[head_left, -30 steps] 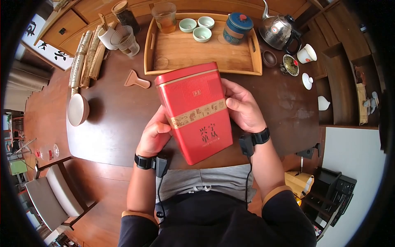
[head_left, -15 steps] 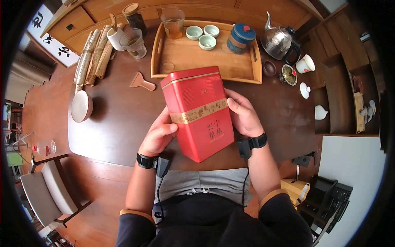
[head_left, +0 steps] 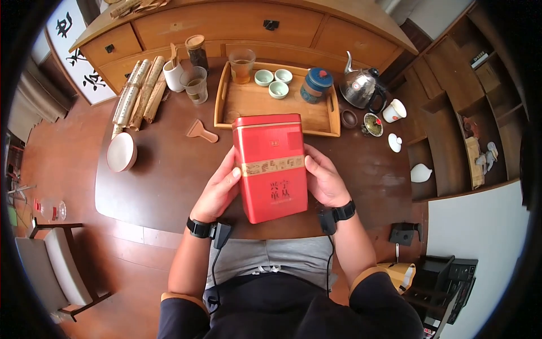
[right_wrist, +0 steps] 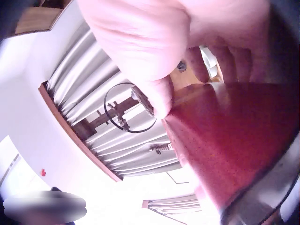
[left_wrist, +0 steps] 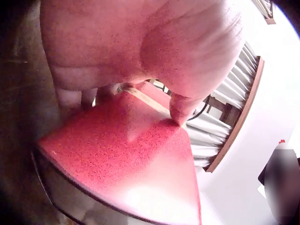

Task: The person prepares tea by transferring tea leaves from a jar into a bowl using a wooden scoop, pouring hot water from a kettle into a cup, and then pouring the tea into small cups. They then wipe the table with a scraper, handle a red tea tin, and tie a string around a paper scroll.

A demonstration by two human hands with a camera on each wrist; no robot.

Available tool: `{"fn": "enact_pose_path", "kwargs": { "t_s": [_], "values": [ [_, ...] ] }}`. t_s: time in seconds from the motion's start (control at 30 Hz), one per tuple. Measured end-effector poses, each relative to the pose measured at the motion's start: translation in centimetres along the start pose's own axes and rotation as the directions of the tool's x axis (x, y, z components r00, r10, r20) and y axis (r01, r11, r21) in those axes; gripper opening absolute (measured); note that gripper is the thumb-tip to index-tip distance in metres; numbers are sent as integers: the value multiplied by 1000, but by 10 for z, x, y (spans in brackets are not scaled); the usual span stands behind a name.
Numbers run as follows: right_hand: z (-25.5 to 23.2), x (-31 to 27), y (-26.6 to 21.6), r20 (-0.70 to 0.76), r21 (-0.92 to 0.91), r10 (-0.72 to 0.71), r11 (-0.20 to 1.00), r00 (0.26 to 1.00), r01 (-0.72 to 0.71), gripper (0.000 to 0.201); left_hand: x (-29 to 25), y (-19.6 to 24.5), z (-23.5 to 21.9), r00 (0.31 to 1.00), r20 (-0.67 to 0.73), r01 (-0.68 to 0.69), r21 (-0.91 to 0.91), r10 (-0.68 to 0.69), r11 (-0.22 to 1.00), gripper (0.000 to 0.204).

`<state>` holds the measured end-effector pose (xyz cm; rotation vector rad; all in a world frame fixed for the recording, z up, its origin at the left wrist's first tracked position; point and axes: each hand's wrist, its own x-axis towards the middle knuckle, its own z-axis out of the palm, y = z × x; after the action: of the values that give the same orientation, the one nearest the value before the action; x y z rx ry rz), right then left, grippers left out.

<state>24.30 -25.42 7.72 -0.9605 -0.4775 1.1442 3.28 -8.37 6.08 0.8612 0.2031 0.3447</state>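
A tall red tea tin (head_left: 274,198) with a gold patterned band and dark lettering is held between both hands over the near side of the table. My left hand (head_left: 219,189) grips its left side, thumb at the front edge by the band. On the opposite side my right hand (head_left: 327,179) holds it, thumb at the front edge and fingers reaching behind. Its lid is on. In the left wrist view, the fingers spread over the red side of the tin (left_wrist: 112,150). The right wrist view shows the thumb at an edge of the tin (right_wrist: 234,136).
Beyond the tin stands a wooden tray (head_left: 248,110) with small green cups, a glass of tea and a blue jar (head_left: 316,86). A steel kettle (head_left: 358,87) is at the right, near a lidless bowl (head_left: 372,125). A brown scraper-shaped tool (head_left: 202,131) and a bowl (head_left: 122,152) lie left.
The tin has turned from a slant to nearly straight, its lid end swinging slightly rightward. Both hands keep their hold. The head view has tilted up, showing more of the cabinet.
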Motion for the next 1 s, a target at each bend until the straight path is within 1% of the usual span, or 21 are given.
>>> {"fn": "enact_pose_path", "kwargs": {
  "t_s": [0.1,0.13,0.23,0.27,0.37,0.4,0.5,0.63,0.7,0.9,1.0],
  "values": [
    [13,-8,-3,-94,-52,-25,998,995,20,57,-2,-10,5,996,-28,-76,123,80,989,90],
    [20,-11,-6,-136,-55,-42,998,990,35,56,-3,-17,0,991,4,-131,227,134,965,81],
    [34,-20,-10,-172,-284,-183,950,968,129,56,-2,-21,-2,998,-67,26,152,-16,988,71],
    [38,-23,-12,-184,-301,-203,943,962,142,53,-2,-21,2,990,-130,62,135,-45,989,61],
    [50,-35,-18,-179,-278,-247,941,952,191,47,-2,-14,9,985,-153,84,-16,-85,996,61],
    [52,-38,-19,-154,-236,-278,942,948,238,46,-2,-9,20,977,-189,90,-68,-101,994,61],
    [52,-44,-18,-71,-233,-341,919,937,317,48,4,-18,17,973,-211,77,-75,-91,994,61],
    [52,-52,-12,-37,-258,-389,894,921,367,47,2,-21,24,965,-246,93,-25,-96,995,61],
    [52,-54,-11,-33,-268,-403,885,915,380,47,2,-25,24,967,-238,83,-29,-87,996,61],
    [48,-56,-11,-31,-291,-408,877,912,382,46,3,-30,23,971,-228,64,-49,-73,997,60],
    [48,-55,-11,-44,-253,-379,899,924,357,45,2,-32,20,969,-236,61,-61,-74,996,59]
  ]
}}
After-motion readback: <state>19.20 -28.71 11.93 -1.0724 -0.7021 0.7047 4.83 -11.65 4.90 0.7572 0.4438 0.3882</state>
